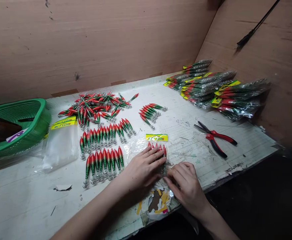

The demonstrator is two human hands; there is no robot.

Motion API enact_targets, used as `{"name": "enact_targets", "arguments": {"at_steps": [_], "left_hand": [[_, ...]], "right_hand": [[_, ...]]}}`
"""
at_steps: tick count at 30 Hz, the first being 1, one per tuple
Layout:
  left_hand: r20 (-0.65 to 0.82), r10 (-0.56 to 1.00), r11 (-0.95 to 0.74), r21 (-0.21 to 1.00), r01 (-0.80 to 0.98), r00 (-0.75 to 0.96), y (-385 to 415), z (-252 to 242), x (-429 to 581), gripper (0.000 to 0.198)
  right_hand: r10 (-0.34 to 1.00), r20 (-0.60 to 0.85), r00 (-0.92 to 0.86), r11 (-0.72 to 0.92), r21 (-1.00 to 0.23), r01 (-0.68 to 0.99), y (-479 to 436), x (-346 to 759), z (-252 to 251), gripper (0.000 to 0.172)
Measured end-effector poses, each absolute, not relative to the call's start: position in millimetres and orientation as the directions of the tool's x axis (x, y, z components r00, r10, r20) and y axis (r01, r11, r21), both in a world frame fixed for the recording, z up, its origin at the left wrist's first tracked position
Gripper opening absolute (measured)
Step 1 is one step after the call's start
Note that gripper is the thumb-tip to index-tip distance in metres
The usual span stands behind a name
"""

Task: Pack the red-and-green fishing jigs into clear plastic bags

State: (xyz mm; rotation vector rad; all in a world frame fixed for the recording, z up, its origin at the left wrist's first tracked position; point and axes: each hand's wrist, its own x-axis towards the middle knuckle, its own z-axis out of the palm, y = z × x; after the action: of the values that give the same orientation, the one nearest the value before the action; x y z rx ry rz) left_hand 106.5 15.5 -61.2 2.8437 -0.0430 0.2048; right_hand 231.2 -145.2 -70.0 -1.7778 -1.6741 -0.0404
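A clear plastic bag with a yellow header [156, 137] lies near the table's front edge, holding several red-and-green fishing lures [164, 150] side by side. My left hand [146, 165] rests flat across it, fingers stretched out and covering much of the lures. At the bag's lower right, my right hand [185, 181] has curled fingers, with thumb and forefinger pinching the bag's edge. Left of my hands are two rows of lures, an upper row [106, 135] and a lower row [104, 163], with their hooks toward me. A smaller group of lures [149, 113] lies beyond the bag.
A heap of loose lures [93, 106] lies at the back. Flat plastic bags [61, 143] sit beside a green basket [42, 113] on the left. Filled bags [225, 90] are piled at the back right, and red-handled pliers [214, 138] lie in front of them.
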Motion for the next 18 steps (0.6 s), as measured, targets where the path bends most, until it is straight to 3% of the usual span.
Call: {"name": "enact_targets", "arguments": {"at_steps": [6,14,18], "left_hand": [[0.231,0.086,-0.958,0.285,0.017,0.969,9,-63,106,0.046],[0.192,0.125,-0.950,0.307,0.061,0.973,6,-62,108,0.042],[0.169,0.114,-0.950,0.308,0.058,0.979,4,-61,102,0.060]], "right_hand": [[0.843,0.512,0.163,0.090,-0.432,0.897,-145,231,-70,0.015],[0.814,0.563,0.145,0.092,-0.371,0.924,-144,233,-68,0.014],[0.826,0.554,0.105,0.089,-0.312,0.946,-140,232,-71,0.012]]}}
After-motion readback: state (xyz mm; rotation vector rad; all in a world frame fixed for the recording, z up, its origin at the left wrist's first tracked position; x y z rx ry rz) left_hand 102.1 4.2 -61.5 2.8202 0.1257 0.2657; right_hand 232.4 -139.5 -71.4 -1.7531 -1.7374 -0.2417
